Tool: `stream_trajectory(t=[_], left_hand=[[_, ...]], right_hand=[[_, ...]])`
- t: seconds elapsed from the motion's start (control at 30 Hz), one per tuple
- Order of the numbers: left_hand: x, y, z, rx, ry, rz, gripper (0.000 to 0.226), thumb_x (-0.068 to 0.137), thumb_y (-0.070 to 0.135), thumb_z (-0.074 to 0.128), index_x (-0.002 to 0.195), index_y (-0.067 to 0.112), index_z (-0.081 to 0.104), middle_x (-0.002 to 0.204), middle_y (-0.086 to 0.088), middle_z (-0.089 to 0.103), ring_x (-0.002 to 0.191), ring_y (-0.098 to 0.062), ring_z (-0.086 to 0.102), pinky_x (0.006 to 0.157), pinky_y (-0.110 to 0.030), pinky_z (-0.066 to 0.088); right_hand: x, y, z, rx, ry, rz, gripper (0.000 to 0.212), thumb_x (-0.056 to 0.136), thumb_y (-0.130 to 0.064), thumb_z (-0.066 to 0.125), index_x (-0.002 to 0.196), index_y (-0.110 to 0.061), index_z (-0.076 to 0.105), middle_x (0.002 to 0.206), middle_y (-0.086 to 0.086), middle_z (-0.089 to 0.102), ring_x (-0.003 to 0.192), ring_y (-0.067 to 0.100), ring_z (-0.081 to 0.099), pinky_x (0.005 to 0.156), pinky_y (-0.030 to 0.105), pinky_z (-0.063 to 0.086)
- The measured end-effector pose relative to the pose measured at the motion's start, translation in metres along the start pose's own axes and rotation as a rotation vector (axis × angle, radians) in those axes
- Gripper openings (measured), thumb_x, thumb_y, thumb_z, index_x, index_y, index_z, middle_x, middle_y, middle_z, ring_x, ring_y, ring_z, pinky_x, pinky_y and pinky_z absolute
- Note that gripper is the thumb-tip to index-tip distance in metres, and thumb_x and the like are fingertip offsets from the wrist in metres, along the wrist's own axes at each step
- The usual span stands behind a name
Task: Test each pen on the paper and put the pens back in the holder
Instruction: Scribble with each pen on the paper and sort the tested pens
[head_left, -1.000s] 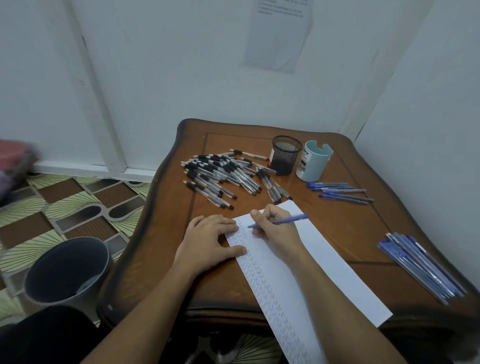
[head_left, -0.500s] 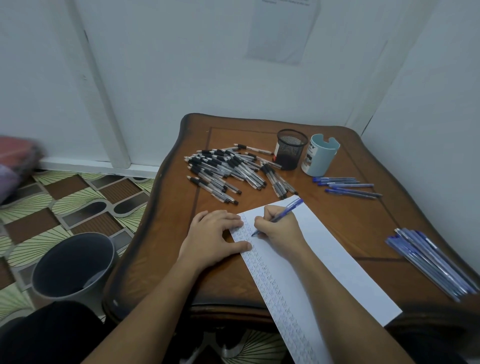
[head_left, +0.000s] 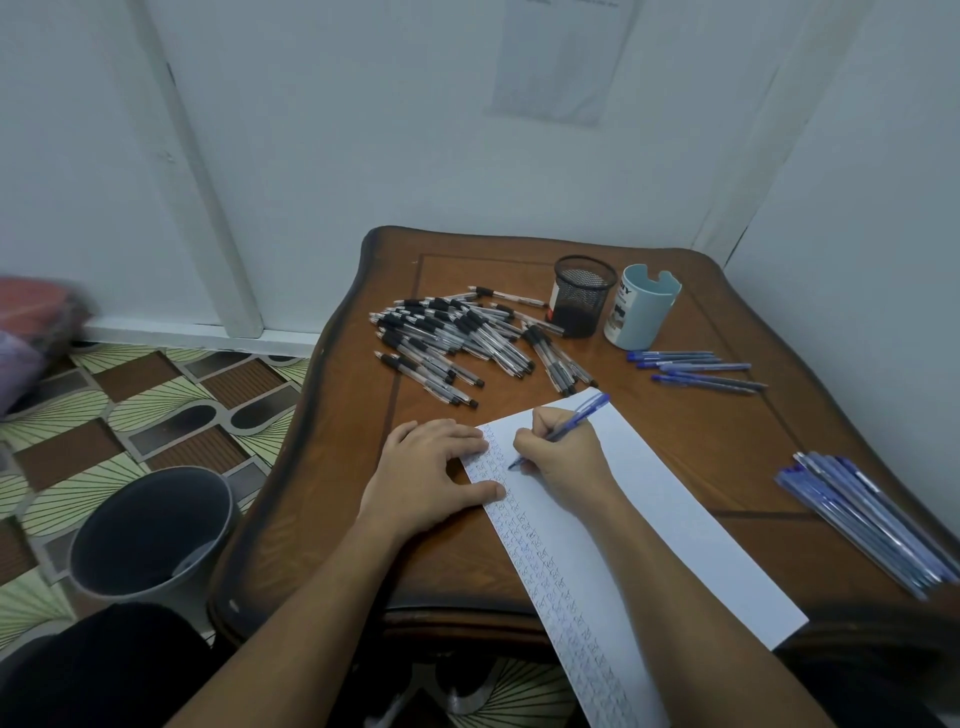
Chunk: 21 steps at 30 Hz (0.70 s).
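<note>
My right hand (head_left: 563, 454) grips a blue pen (head_left: 576, 420) with its tip on the white paper (head_left: 675, 519), beside a column of small scribbles along the sheet's left edge. My left hand (head_left: 431, 475) lies flat, fingers pressing the paper's left edge onto the wooden table (head_left: 332, 457). A black mesh holder (head_left: 582, 296) and a light blue holder (head_left: 641, 306) stand at the back. A heap of black-capped pens (head_left: 457, 343) lies left of the holders. A few blue pens (head_left: 696, 369) lie to the right of them.
A bundle of blue pens (head_left: 867, 519) lies at the table's right edge. A grey bin (head_left: 150, 530) stands on the patterned floor to the left. White walls close in behind and to the right of the table.
My right hand has swung the pen from lying nearly level to a steeper writing angle and brought its tip down onto the paper. My left hand has stayed on the sheet.
</note>
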<state>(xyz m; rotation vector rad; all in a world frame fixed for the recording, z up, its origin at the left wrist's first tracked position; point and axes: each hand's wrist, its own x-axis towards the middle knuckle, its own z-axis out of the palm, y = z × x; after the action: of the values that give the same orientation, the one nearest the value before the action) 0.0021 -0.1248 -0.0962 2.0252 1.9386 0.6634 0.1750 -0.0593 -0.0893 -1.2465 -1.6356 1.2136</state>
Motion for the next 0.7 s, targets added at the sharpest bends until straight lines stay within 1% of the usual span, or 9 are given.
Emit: stream_trajectory(t=[0.17,0.3,0.4,0.5,0.6,0.7], left_hand=[[0.0000,-0.0006,0.0004,0.007,-0.005,0.000,0.063,0.074,0.073,0.059,0.128,0.041,0.057,0.139,0.024,0.047,0.134,0.002,0.030,0.115,-0.034,0.009],[0.0007,-0.0014,0.0011,0.002,-0.005,0.004,0.063,0.074,0.074,0.059,0.128,0.041,0.057,0.139,0.024,0.047,0.134,0.002,0.031,0.115,-0.035,0.010],[0.0009,-0.0025,0.0015,0.000,-0.001,0.007,0.063,0.073,0.074,0.059,0.127,0.041,0.058,0.138,0.025,0.048,0.133,0.002,0.032,0.115,-0.035,0.011],[0.0004,-0.0032,0.0024,-0.006,0.005,0.009,0.063,0.072,0.074,0.060,0.126,0.041,0.058,0.137,0.025,0.048,0.133,0.003,0.032,0.115,-0.034,0.010],[0.0006,-0.0027,0.0022,-0.005,0.007,0.007,0.063,0.072,0.074,0.060,0.127,0.041,0.058,0.137,0.025,0.048,0.133,0.003,0.032,0.114,-0.034,0.009],[0.0009,-0.0022,0.0018,-0.010,0.004,0.007,0.062,0.073,0.073,0.061,0.127,0.041,0.058,0.137,0.026,0.048,0.133,0.003,0.031,0.114,-0.033,0.009]], right_hand=[[-0.0020,-0.0005,0.0009,-0.018,-0.009,0.007,0.041,0.085,-0.002,0.065,0.054,-0.017,0.042,0.049,-0.006,0.040,0.051,0.006,0.053,0.053,0.022,0.045],[-0.0011,0.0000,-0.0004,0.000,0.007,-0.003,0.040,0.085,-0.001,0.064,0.055,-0.017,0.042,0.050,-0.003,0.041,0.052,0.010,0.055,0.053,0.024,0.045],[-0.0019,-0.0002,0.0006,-0.020,0.002,-0.014,0.041,0.085,-0.002,0.064,0.055,-0.017,0.040,0.048,-0.008,0.038,0.049,0.003,0.052,0.055,0.025,0.044],[-0.0020,-0.0002,0.0000,-0.021,0.008,-0.028,0.041,0.085,-0.003,0.064,0.055,-0.017,0.040,0.047,-0.008,0.038,0.047,0.001,0.051,0.056,0.026,0.044],[-0.0026,0.0000,0.0006,-0.005,-0.001,-0.028,0.048,0.085,-0.002,0.064,0.049,-0.025,0.042,0.045,-0.012,0.036,0.045,0.001,0.048,0.056,0.029,0.042],[-0.0017,0.0008,0.0004,-0.007,0.003,-0.023,0.051,0.084,-0.002,0.064,0.045,-0.027,0.043,0.046,-0.012,0.036,0.047,0.005,0.047,0.057,0.031,0.042]])
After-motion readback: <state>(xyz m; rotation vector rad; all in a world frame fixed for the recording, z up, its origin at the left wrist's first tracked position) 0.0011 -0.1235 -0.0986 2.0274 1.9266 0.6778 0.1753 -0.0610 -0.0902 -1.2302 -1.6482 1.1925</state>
